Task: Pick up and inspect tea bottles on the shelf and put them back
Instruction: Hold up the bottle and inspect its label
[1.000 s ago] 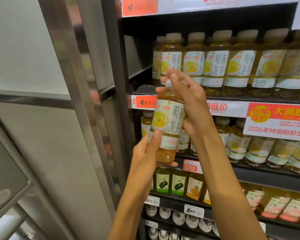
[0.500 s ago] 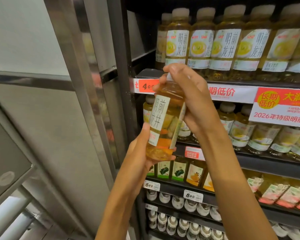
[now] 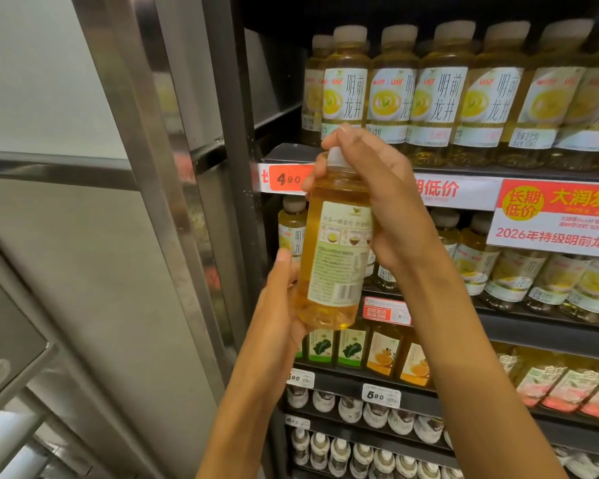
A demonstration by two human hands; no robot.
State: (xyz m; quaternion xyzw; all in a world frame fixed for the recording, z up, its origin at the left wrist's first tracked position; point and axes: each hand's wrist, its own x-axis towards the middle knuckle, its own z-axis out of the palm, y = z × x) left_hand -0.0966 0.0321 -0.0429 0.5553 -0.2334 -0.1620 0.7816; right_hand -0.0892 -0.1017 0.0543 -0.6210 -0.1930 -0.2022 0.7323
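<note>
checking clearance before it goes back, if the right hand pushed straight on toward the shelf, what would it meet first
Probably the front row of tea bottles on the upper shelf, or that shelf's price strip: the right hand sits level with both. Depth is unclear from one view.

Packed bottles fill the shelf; its left end seems open.

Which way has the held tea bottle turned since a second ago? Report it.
Yes. The tea bottle has rotated about its upright axis: unlike the shelved bottles, its back label now faces the camera. Left hand grips the base, right hand the cap.
</note>
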